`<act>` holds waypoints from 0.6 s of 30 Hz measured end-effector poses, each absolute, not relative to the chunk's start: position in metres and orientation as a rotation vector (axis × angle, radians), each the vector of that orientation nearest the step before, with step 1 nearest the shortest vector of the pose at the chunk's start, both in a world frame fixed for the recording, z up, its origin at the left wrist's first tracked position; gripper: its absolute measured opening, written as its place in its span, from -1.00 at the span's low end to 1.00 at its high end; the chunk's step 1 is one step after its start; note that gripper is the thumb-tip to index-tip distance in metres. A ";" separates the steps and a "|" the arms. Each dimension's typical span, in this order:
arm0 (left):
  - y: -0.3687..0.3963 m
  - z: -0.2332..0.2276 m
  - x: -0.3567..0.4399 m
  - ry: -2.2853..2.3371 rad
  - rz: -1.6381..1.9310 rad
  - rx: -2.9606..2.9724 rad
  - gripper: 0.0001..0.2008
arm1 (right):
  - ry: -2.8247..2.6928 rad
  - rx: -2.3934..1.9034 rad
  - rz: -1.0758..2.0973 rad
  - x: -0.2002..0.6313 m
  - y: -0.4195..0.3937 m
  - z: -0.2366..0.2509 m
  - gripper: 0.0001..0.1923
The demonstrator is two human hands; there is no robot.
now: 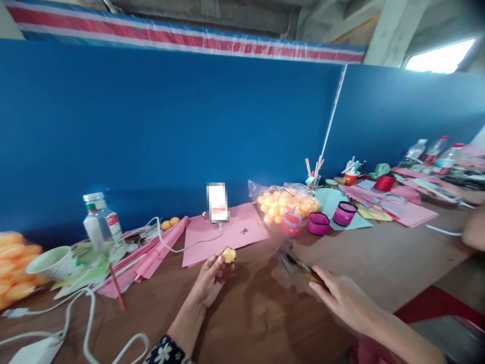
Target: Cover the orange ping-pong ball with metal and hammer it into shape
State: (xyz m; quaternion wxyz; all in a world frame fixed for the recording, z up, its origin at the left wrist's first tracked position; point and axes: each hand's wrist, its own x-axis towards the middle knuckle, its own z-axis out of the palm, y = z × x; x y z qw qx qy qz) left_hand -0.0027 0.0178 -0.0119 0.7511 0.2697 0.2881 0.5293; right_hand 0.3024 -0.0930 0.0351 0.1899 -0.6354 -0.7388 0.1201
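My left hand (214, 273) pinches a small yellow piece with a scalloped edge (229, 255), held over the brown table near the front of the pink paper. To its right, my right hand (337, 293) is closed around a tool with a brownish handle (308, 271). The tool's grey head points away to the left and is smeared by motion, so its kind is unclear. On the pink paper (242, 217) lie a few tiny dark bits (244, 231).
A phone (217, 202) with a blurred-out screen stands on the paper, its white cable running left. Behind are a bag of orange balls (284, 202), a pink cup (292, 225) and magenta pouches (318, 223). Left stand a bottle (96, 222) and green-patterned cup (56, 263). Someone's arm (474, 230) shows right.
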 end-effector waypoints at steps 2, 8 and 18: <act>0.018 -0.012 -0.003 0.650 1.158 0.590 -0.68 | -2.145 -1.835 0.226 0.319 -0.096 0.030 -0.77; 0.018 -0.015 -0.004 0.658 1.151 0.585 -0.64 | -2.254 -1.892 -0.040 0.359 -0.097 0.015 -0.70; 0.021 -0.015 -0.003 0.666 1.163 0.545 -0.72 | -2.357 -1.830 -0.093 0.387 -0.088 0.005 -0.68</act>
